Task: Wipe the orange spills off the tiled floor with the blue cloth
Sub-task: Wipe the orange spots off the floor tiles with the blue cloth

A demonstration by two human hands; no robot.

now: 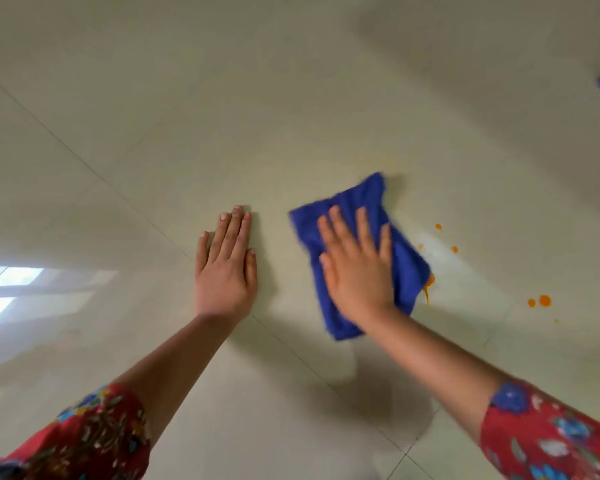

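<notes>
Your right hand (pixel 357 268) lies flat on the blue cloth (pixel 407 261), fingers straight and spread. It presses and grips nothing. Your left hand (pixel 226 268) rests flat and empty on the tiled floor (pixel 257 116), at the cloth's 9 o'clock.

The cloth is folded. An orange smear (pixel 429 282) touches its edge at 4 o'clock, and orange drops (pixel 544 300) lie further out, 2 to 4 o'clock.

Judgement: the cloth is light, soft and limp, so it will likely slide and bunch on glossy tile. Load its middle with your whole palm and don't pinch an edge.

R hand (pixel 357 268) flat on blue cloth (pixel 406 261), L hand (pixel 224 268) on tiled floor (pixel 222 116), orange spills (pixel 544 301) nearby
</notes>
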